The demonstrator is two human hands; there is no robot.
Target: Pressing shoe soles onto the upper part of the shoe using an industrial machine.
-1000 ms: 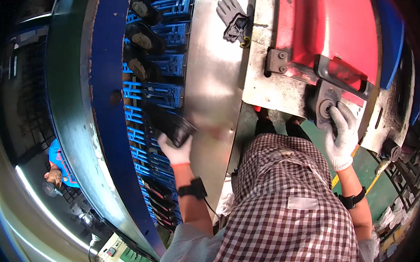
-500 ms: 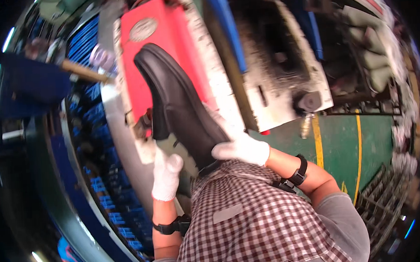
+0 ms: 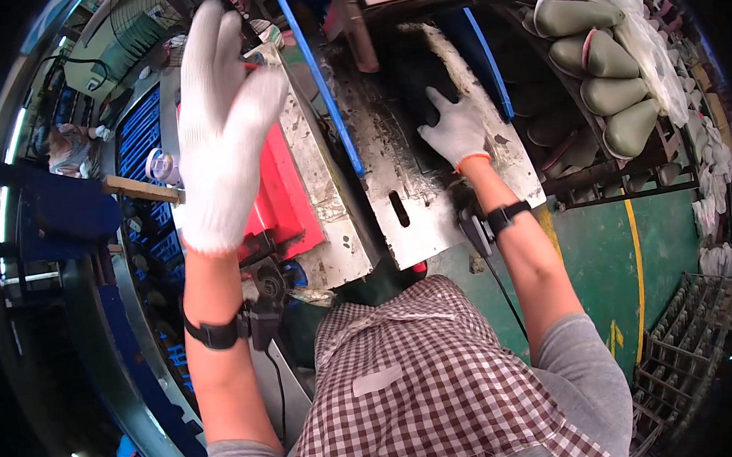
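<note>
My left hand [image 3: 227, 136], in a white knit glove, is raised close to the camera over the red panel [image 3: 285, 183]. Its fingers are stretched out with the thumb apart, and I see nothing in it. My right hand [image 3: 458, 128], gloved the same way, reaches over the blackened metal plate [image 3: 420, 234], beside a very dark patch. Its thumb and fingers are spread and it holds nothing that I can see. Whether that dark patch is an opening or a black object, I cannot tell. Both wrists wear black straps.
Blue uprights [image 3: 326, 90] flank the metal plate. Several grey-green foot-shaped forms [image 3: 616, 95] are stacked on a rack at the right. A metal rack [image 3: 679, 353] stands on the green floor [image 3: 591, 258]. Another person [image 3: 76, 148] is at the far left.
The black boot held between my hands is no longer recognisable in view. My left hand has risen over the red panel; my right has moved forward and right over the metal plate.
</note>
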